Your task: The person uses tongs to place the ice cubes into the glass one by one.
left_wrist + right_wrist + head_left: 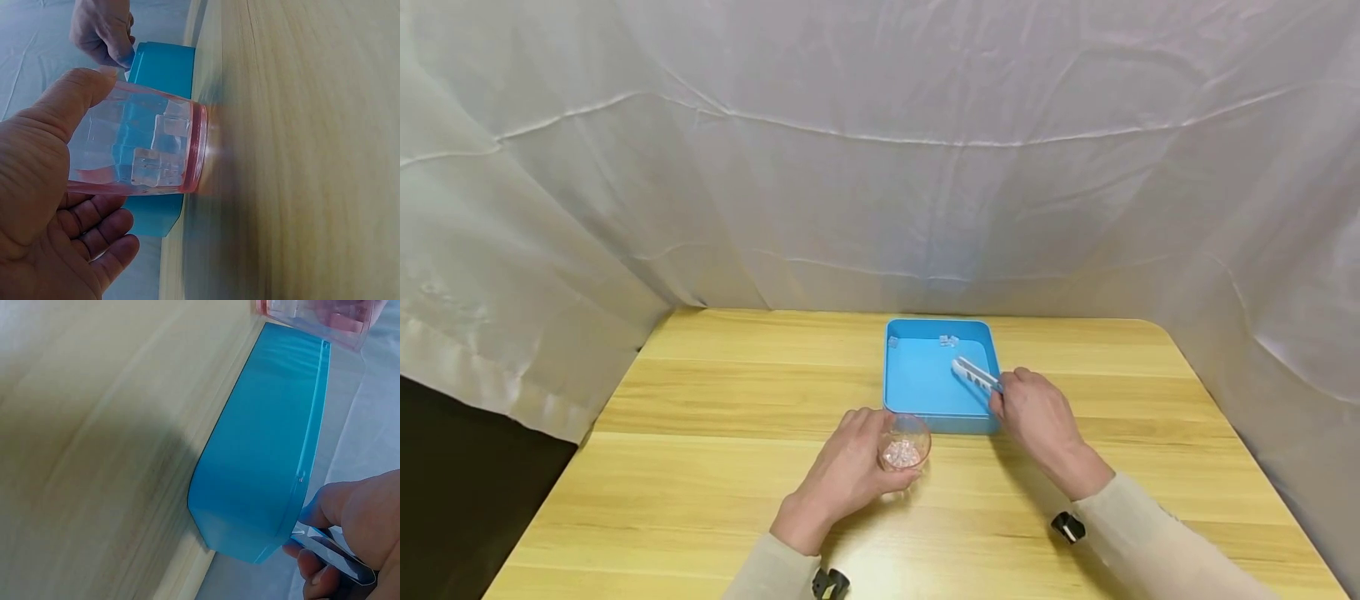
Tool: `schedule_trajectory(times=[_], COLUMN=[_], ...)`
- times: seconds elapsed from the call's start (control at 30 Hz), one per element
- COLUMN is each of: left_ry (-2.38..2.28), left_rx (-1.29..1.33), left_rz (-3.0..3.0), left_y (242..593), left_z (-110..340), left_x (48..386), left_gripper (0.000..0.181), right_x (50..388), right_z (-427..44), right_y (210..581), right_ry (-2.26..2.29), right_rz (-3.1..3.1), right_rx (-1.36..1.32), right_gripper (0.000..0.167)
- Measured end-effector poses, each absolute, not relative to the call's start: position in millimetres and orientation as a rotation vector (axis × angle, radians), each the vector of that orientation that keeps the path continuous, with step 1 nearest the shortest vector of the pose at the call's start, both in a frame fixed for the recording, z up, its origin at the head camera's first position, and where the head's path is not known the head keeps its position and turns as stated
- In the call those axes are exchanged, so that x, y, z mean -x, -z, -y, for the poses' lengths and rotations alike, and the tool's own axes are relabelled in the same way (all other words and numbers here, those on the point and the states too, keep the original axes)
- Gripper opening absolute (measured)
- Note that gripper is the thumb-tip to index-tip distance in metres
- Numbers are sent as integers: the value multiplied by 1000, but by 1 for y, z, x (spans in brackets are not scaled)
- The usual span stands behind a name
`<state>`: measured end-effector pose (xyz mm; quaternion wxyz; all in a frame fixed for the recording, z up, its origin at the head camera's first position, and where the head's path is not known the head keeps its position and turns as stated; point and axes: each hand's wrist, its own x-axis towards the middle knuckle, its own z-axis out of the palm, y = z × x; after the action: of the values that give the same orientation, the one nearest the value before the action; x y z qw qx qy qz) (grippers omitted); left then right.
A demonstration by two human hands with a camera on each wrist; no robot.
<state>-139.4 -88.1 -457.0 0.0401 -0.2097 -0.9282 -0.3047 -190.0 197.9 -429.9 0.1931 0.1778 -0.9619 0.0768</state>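
My left hand (pixel 850 467) grips a clear pinkish cup (pixel 916 429) by its side, near the front left corner of a blue tray (pixel 942 425). Clear cubes (pixel 153 167) lie in the cup's bottom, and its base is at the tabletop. My right hand (pixel 1041 417) holds tongs (pixel 976 373) over the tray's right side, tips above the tray floor. Several clear cubes (pixel 949 341) sit by the tray's back wall, with one more cube (pixel 892 342) in its back left corner. In the right wrist view, fingers pinch the tongs' handle (pixel 334 556) beside the tray rim.
A light wooden table (pixel 700 500) carries the tray close to its back edge. Pale curtains (pixel 880 208) hang behind the table and at both sides. A dark area (pixel 467 483) lies beyond the table's left edge.
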Motion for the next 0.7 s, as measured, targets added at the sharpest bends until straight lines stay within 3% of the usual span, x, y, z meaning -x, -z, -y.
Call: schedule_trajectory(times=[0.4,0.7], left_ry=[934,924], left_rx=[637,641], left_rz=[2849,2859], left_y=[456,455], left_z=[89,89], left_x=[140,139], left_gripper=[71,72], right_x=[177,157], right_z=[-196,-197], right_y=[426,414], right_ry=[-327,-406], right_rz=[2580,2552], right_rx=[-550,-554], right_gripper=[25,14])
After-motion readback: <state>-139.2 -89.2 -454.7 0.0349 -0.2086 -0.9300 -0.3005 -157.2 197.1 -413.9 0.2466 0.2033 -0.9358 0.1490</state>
